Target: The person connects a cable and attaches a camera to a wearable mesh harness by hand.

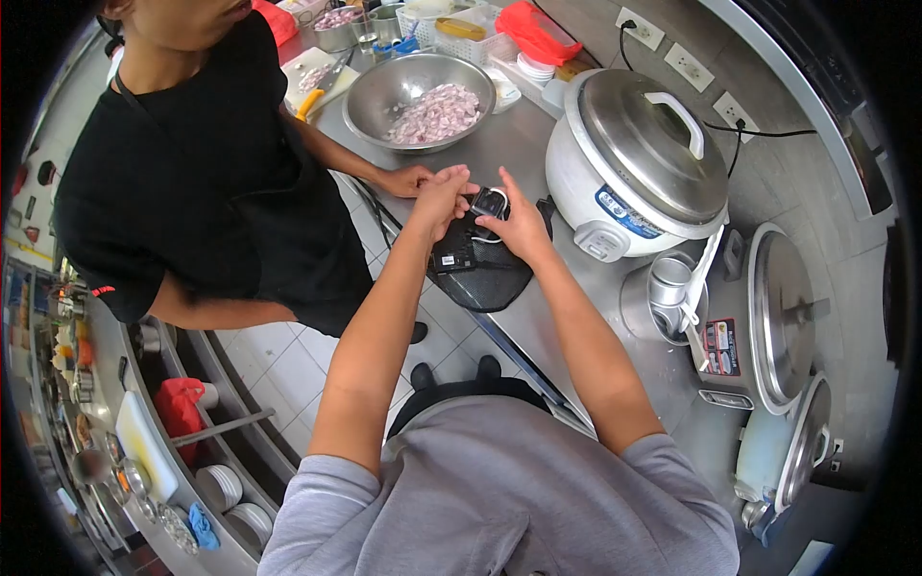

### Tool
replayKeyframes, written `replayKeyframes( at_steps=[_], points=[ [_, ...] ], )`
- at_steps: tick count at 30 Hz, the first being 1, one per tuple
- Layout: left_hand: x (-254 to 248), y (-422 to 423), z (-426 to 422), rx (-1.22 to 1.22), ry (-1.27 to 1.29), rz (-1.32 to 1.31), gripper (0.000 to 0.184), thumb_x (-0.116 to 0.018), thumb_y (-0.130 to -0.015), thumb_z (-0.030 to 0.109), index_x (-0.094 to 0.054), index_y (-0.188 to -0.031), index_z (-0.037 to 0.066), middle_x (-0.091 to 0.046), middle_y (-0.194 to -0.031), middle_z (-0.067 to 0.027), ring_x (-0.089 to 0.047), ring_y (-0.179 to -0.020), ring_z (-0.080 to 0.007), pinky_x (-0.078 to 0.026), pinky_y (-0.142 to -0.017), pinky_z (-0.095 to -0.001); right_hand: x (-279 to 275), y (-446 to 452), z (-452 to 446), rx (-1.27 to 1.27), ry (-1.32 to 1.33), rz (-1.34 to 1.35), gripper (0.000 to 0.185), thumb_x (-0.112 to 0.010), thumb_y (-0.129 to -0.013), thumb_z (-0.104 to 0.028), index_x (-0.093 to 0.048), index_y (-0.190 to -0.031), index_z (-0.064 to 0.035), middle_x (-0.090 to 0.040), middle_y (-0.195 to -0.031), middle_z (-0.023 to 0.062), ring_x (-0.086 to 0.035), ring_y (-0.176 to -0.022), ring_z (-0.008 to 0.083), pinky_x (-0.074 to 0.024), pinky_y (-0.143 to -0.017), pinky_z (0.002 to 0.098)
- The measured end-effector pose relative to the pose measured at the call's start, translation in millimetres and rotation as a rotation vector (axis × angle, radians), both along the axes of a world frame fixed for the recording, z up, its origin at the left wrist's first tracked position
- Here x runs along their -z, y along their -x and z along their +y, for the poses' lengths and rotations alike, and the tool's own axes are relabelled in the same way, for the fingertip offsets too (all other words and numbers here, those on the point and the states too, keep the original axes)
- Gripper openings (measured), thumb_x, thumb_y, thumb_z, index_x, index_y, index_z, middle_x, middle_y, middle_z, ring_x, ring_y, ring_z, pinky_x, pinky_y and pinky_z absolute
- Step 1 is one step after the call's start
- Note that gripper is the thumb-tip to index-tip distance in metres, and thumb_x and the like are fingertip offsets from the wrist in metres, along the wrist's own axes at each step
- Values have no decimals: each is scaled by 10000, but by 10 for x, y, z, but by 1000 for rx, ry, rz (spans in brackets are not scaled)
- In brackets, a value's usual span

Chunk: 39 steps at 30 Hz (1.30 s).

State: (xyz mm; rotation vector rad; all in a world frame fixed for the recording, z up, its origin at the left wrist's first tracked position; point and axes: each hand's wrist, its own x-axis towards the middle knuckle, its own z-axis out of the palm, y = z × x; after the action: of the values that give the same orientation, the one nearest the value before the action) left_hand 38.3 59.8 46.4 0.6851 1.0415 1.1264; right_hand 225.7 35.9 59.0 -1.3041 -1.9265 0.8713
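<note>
1. Head view, hands: two bare hands meet over the worktop (523, 125). The left hand (444, 204) has its fingers mostly straight and its grip loosely open, beside one small black device (488, 203); whether a fingertip touches it, I cannot tell.
2. The right hand (520, 228) is at the device's other side, its grip partly open, thumb and fingers parted around the device and one white cable (503, 197). How firmly it holds either, I cannot tell.
3. The device is above one black bag (490, 288) at the worktop's edge. One black box (453, 260) with one small white label lies on the bag, near the device.
4. One other person (202, 173), in black, stands at the left; one hand (408, 180) of theirs is just beside the left hand.
5. Beyond the hands is one steel bowl (359, 110) of chopped pink pieces (437, 115). One rice cooker (586, 182), its lid on, stands to the right.
6. Three outlets (689, 67) are on the wall; two have plugs in them.
</note>
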Motion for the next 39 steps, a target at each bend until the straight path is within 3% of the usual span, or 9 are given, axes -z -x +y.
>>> replayKeyframes(
  at_steps=[4, 9, 18, 23, 30, 31, 33, 34, 39],
  points=[
    [-61, 5, -188, -8, -69, 96, 455, -527, -1012, 175, -445, -1437, 35, -690, -1082, -105, -616, -798, -102, -517, -718, -239, 20, -19, 13, -7, -9, 21, 1030, -869, -741, -176, -264, -1569, -78, -654, -1242, 167, -647, -1142, 311, -477, -1003, 371],
    [93, -117, -311, -46, -299, 108, 554, -501, -1020, 175, -343, -1516, -13, -656, -1274, -148, -602, -1170, -185, -434, -1042, -284, 31, -3, 34, -19, -9, 13, 1029, -872, -740, -187, -269, -1567, -80, -655, -1247, 168, -650, -1137, 309, -481, -999, 376],
    [113, -368, -279, 111, -311, 278, 732, -461, -1057, 367, -123, -1605, 19, -346, -1601, -163, -339, -1459, -233, -274, -1169, -315, -6, 2, 89, -1, 20, -20, 1004, -878, -716, -173, -315, -1539, -54, -663, -1246, 182, -651, -1128, 360, -508, -955, 410],
    [49, -299, -191, 168, -221, 376, 730, -400, -1041, 556, -354, -1551, 36, -426, -1545, -155, -406, -1408, -229, -321, -1136, -320, -19, -31, 92, -42, 21, -33, 1021, -878, -723, -206, -298, -1550, -60, -662, -1257, 185, -652, -1129, 356, -505, -958, 405],
    [-101, -41, -136, 123, -363, 607, 580, -485, -1038, 457, -566, -1399, 10, -654, -1281, -125, -609, -1132, -194, -451, -991, -314, 137, -172, 214, -101, 90, 241, 941, -861, -776, -249, -343, -1542, -79, -595, -1387, 179, -616, -1216, 301, -502, -974, 401],
    [-107, -11, -128, 125, -333, 606, 453, -557, -1025, 352, -633, -1315, 13, -704, -1078, -53, -624, -874, -127, -510, -794, -285, 140, -200, 241, -63, 80, 243, 831, -838, -805, -248, -415, -1501, -77, -596, -1379, 169, -616, -1203, 282, -509, -958, 386],
    [-115, 58, -148, 140, -354, 643, 395, -588, -1011, 307, -658, -1276, 24, -695, -1008, -25, -595, -804, -100, -498, -729, -272, 60, -199, 219, -1, -3, 222, 431, -742, -909, -209, -637, -1296, -53, -651, -1254, 134, -648, -1064, 202, -522, -883, 319],
    [-119, 83, -153, 156, -376, 677, 338, -618, -997, 263, -684, -1238, 35, -686, -938, 4, -565, -734, -73, -487, -664, -260, 78, -206, 238, -4, -5, 223, 431, -742, -909, -209, -637, -1296, -53, -651, -1254, 134, -648, -1064, 202, -522, -883, 319],
    [-60, -10, -230, 57, -446, 756, 246, -662, -956, 179, -727, -1133, 21, -720, -922, -63, -634, -799, -136, -512, -732, -304, 34, -216, 227, 48, 138, 325, 183, -675, -954, -137, -708, -1092, -21, -723, -926, 51, -651, -839, 123, -510, -801, 271]
  ],
)
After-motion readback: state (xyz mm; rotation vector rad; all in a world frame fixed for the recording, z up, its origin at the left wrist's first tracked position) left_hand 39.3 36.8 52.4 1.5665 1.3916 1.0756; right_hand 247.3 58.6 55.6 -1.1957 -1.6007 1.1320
